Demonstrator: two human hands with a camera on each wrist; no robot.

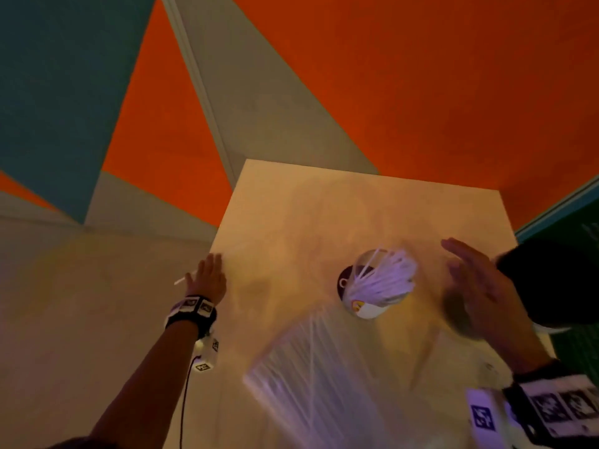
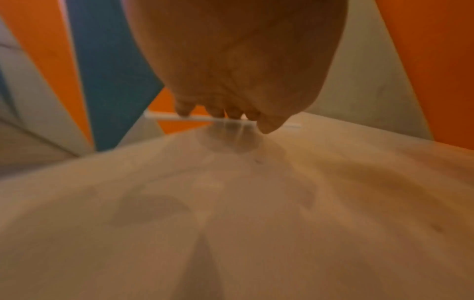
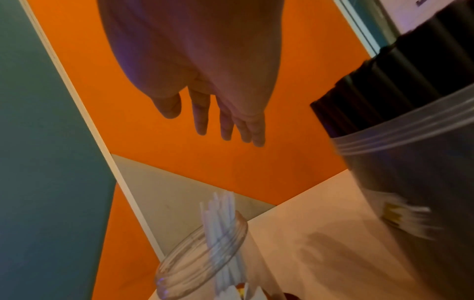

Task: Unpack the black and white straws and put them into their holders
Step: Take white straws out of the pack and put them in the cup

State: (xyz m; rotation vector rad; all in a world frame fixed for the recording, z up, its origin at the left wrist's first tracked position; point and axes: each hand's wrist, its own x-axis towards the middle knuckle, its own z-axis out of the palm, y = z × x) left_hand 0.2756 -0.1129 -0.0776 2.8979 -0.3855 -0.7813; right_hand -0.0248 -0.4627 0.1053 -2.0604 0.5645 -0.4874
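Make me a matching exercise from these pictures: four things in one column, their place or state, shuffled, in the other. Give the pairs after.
Things
1. left hand
2. right hand
3. clear jar
4. black straws

Places or states
A. stands mid-table, holding white straws
B. fingers pressing a single white straw at the table's left edge
C. bundled upright in a second clear jar, at the table's right side
D. open, fingers straight, raised off the table, holding nothing

Pairs: 1-B, 2-D, 3-A, 4-C

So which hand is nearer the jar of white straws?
Right. The right hand hovers open just beside the jar of white straws; the left hand is across the table, fingertips on a stray straw.
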